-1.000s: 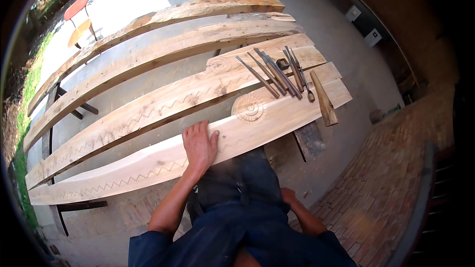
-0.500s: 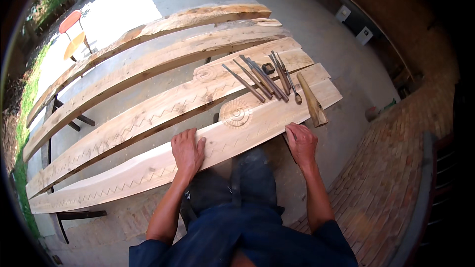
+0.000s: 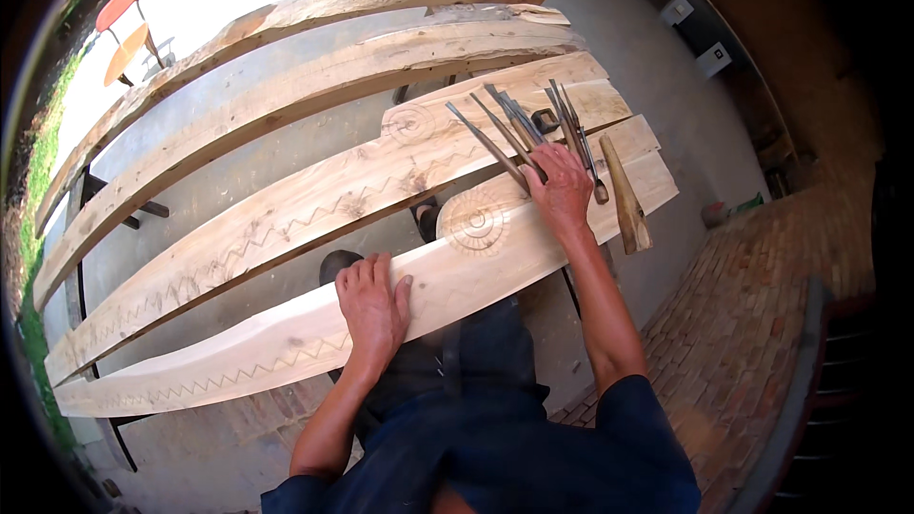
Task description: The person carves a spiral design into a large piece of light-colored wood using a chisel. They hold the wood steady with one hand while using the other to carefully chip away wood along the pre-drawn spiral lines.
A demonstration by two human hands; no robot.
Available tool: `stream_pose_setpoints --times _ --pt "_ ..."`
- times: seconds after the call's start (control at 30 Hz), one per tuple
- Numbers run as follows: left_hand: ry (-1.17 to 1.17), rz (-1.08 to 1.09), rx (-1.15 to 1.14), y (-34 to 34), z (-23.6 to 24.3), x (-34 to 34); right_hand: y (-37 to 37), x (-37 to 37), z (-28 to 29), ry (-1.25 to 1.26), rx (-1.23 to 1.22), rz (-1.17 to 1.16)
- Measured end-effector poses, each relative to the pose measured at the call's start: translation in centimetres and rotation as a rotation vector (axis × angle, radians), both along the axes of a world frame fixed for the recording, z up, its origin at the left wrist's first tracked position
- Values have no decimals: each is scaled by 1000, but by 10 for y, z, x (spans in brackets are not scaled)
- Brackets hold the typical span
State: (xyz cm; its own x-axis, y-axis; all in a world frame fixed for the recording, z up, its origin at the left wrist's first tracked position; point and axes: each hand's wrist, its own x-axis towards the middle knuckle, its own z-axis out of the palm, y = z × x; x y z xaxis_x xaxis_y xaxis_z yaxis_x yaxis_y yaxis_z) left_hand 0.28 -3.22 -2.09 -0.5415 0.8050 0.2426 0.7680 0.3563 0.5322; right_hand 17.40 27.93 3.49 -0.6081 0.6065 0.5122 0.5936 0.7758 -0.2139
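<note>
My left hand [image 3: 373, 309] lies flat on the near plank [image 3: 228, 362], fingers stretched over its far edge and thumb apart. That pale wooden plank bears a zigzag line and a carved round rosette [image 3: 476, 221]. My right hand [image 3: 560, 188] is over a row of carving chisels [image 3: 493, 145], its fingers curled down on the handle ends; how many it grips is hidden. More slim chisels [image 3: 568, 124] lie just beyond it. A tapered wooden mallet [image 3: 624, 192] rests to their right, and a small dark hollow block [image 3: 546, 121] sits among the tools.
A second zigzag-marked plank [image 3: 286, 214] with its own rosette lies behind. Two thick curved beams [image 3: 295, 119] stretch beyond it, resting on dark trestles [image 3: 90, 190]. A red and orange chair [image 3: 124, 33] stands at far left. Brick paving [image 3: 733, 305] is on the right.
My right hand has moved from the plank's near edge forward onto the chisel handles. My left hand still rests on the plank. The view has shifted slightly.
</note>
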Motion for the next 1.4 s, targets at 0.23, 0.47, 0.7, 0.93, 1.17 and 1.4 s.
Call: stream_pose_setpoints --times 0.23,0.47,0.7,0.93,1.17,1.4 --pt "28 -4 -60 5 6 0 25 -30 -46 -63 56 -42" --pt "41 18 -100 4 7 -3 17 -25 -58 28 60 -10" --pt "18 42 -142 8 7 -2 17 -21 -60 84 27 11" --pt "-18 37 -120 12 13 0 18 -19 -64 61 44 19" --pt "-47 34 -84 13 14 -4 18 -25 -66 34 93 16" --pt "-70 37 -75 11 18 -7 16 -28 -62 -8 147 -16"
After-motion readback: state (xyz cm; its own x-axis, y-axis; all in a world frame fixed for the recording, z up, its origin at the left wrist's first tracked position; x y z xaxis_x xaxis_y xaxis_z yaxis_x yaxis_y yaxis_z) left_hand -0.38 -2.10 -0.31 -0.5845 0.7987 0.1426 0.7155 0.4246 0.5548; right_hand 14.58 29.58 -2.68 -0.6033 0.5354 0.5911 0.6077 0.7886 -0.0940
